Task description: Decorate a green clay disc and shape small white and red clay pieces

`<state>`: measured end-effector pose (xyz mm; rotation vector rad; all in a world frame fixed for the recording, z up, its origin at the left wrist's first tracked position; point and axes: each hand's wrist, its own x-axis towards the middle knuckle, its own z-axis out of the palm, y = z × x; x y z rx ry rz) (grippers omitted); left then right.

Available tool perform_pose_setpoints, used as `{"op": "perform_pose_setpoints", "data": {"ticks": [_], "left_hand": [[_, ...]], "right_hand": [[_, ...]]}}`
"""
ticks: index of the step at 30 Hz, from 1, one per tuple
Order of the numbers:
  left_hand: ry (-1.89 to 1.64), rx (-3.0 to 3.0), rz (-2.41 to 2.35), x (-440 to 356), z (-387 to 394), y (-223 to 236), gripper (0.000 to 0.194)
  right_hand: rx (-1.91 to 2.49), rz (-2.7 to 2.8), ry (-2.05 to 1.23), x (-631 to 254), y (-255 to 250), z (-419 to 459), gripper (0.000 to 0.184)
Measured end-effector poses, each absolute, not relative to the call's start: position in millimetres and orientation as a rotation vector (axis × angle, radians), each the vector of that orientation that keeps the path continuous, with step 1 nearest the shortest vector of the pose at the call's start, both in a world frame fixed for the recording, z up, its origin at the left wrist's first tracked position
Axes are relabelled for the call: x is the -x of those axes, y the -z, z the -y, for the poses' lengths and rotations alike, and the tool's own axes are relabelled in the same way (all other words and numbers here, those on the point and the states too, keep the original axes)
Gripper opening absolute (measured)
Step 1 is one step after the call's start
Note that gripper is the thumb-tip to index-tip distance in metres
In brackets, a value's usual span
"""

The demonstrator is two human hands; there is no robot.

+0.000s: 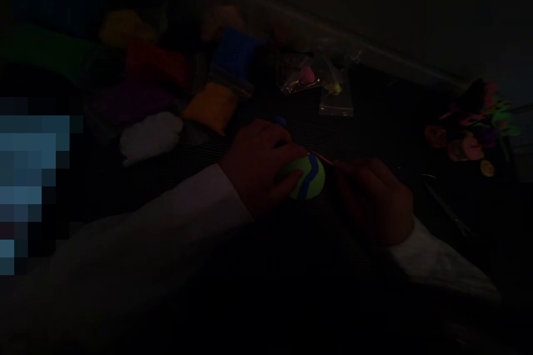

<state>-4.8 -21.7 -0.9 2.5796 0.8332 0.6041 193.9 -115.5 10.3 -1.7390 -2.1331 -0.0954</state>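
Observation:
The scene is very dark. My left hand (264,169) is closed on a rounded green clay piece (317,182), thumb and fingers pressed on its left side. A wavy blue stripe (308,177) runs across the piece. My right hand (375,199) pinches a thin reddish stick or strip (323,158), whose exact kind I cannot make out. Its far end reaches the upper right edge of the green piece; whether it touches is unclear. A small blue bit (280,120) lies just beyond my left knuckles.
Bags of coloured clay lie at the back left, among them orange (212,106), red (156,64) and white (150,136). Two small clear bags (336,101) lie further right. Colourful small figures (470,147) stand at far right, near a thin metallic tool (447,208).

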Motion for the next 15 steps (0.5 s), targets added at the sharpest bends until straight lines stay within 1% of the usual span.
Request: {"op": "perform_pose_setpoints", "data": {"ticks": [4,10,15], "left_hand": [[-0.652,-2.598,-0.808,5.2,20.7,3.2,0.029],[-0.631,-2.593,-0.791,5.3,19.9,3.5,0.030],[-0.634,-2.600,-0.783,5.0,20.4,3.4,0.030]], "right_hand": [[1.739,2.160,0.098,-192.6,-10.3,115.6,0.019],[1.706,2.190,0.153,-194.7,-10.0,115.9,0.020],[1.682,2.207,0.136,-194.1,-9.5,118.0,0.022]]}}
